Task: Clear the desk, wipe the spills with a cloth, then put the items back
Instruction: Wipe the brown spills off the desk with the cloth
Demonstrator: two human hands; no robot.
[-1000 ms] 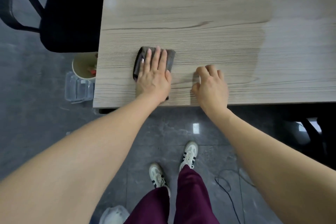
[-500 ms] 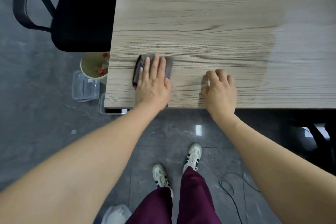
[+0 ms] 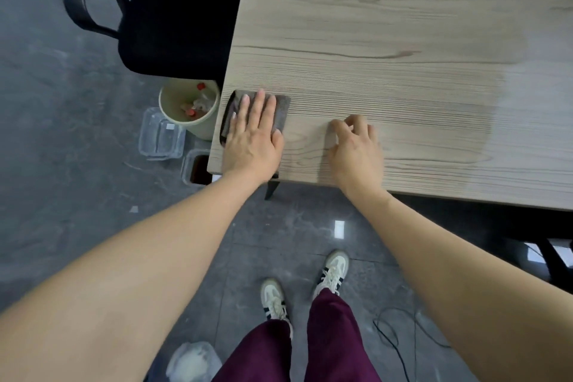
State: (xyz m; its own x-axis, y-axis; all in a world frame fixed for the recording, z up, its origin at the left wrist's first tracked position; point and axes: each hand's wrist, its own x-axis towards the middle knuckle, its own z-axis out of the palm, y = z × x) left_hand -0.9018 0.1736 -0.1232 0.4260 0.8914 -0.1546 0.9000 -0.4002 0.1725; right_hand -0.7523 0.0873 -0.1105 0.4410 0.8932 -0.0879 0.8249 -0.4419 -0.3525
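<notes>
While the left hand [image 3: 252, 136] lies flat with straight fingers on the folded dark grey-brown cloth [image 3: 280, 112], pressing it onto the pale wood-grain worktop [image 3: 387, 40] at its near left corner, the right hand [image 3: 356, 146] rests beside it on bare wood, fingers loosely curled and holding nothing. This looks like the wiping step. To do it well, I would keep the palm weight even across the cloth and work in overlapping strokes along the grain — the corner and front edge are close, so short strokes would help keep the cloth from sliding off. A duller patch further right may be dampness, though I cannot tell for sure.

On the grey floor just left of the corner stand a cream round bin [image 3: 189, 108] with red-capped litter inside and clear plastic containers [image 3: 161, 136]; a black office chair [image 3: 173, 22] sits behind them. None blocks the cloth, but anything swept off that corner could land among them — the containers may be items to put back.
</notes>
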